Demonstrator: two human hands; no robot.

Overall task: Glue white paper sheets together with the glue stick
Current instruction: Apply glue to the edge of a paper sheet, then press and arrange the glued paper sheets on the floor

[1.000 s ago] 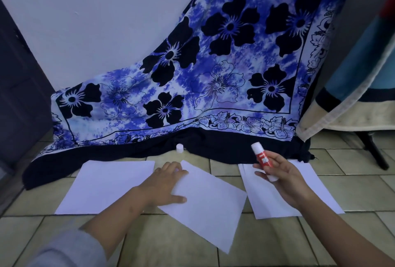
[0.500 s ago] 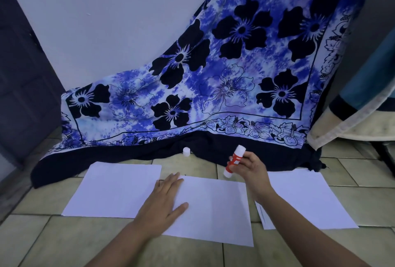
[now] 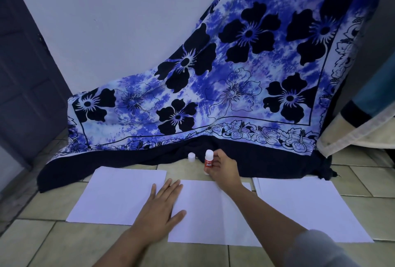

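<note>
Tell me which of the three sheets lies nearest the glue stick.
The middle sheet: the right hand holds the glue stick just past its far edge. The left sheet and the right sheet lie farther off to either side.

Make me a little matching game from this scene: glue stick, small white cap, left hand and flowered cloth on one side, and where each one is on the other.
Things:
1. glue stick
2. small white cap
3. left hand
4. flowered cloth

Places:
A. flat on the middle sheet
B. draped down onto the floor
C. gripped by the right hand
D. standing free, nothing holding it

Pairs: 1-C, 2-D, 3-A, 4-B.
</note>
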